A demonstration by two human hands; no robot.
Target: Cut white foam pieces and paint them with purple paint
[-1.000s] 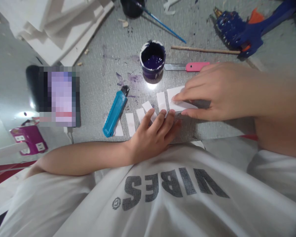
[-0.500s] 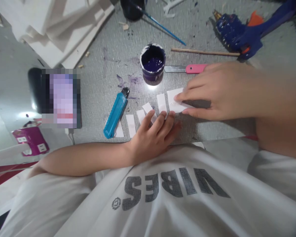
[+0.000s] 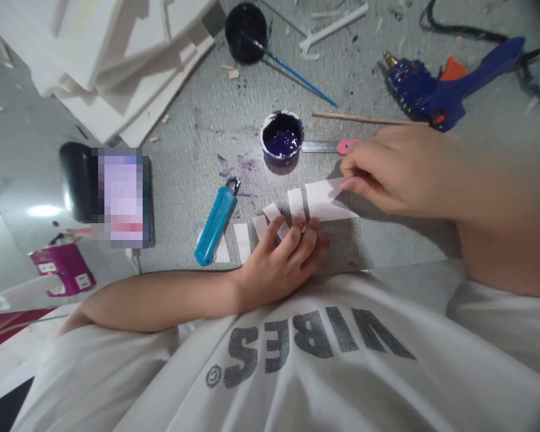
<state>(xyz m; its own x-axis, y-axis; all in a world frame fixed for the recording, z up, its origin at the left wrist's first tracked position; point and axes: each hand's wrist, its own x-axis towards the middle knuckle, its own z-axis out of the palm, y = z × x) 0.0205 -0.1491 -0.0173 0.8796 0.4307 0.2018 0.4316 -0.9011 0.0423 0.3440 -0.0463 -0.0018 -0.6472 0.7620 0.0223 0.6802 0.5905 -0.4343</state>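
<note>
Pinching corner of white paper piece [image 3: 321, 207] on surface [image 3: 180, 180], right hand [image 3: 393, 168] narrowed — left hand [image 3: 285, 243], fingers spread, covering near ends of white strips [image 3: 296, 201] just beside; light pinch should avoid creasing.

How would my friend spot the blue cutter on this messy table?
On the gray table, find the left hand touching white strips. Left of it, a blue cutter lies slantwise over a white piece. Its blue handle sets it apart from the pink-handled knife.
</note>
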